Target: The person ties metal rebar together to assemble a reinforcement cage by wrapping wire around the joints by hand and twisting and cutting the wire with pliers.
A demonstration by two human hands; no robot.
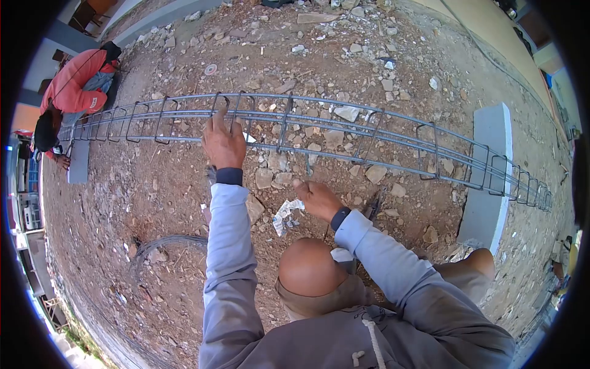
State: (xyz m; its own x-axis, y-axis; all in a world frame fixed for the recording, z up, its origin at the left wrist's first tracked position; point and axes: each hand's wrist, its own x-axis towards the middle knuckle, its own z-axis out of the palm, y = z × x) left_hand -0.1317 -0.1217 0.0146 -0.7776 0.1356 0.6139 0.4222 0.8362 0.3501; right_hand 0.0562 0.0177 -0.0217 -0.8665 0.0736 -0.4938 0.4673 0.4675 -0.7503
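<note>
A long rebar cage point(344, 126), thin bars with square stirrups, runs across the view above the ground. My left hand point(224, 142) lies over its near bars, fingers reaching up around a stirrup point(216, 103); the hand hides part of the grip. Lower and to the right, my right hand point(318, 200) is closed, its thumb pointing left, apart from the cage. Whatever it may hold is hidden. Just right of that hand, a dark narrow tool point(373, 206), its kind unclear, is on the ground. Crumpled white paper point(284, 216) lies to the left of my right hand.
A grey block point(488, 172) supports the cage at right, and another grey block point(78, 161) stands at left. A co-worker in red point(74, 86) bends over the far left end. Coiled wire point(163, 243) lies on rubble-strewn soil. My knee point(312, 267) is close below my hands.
</note>
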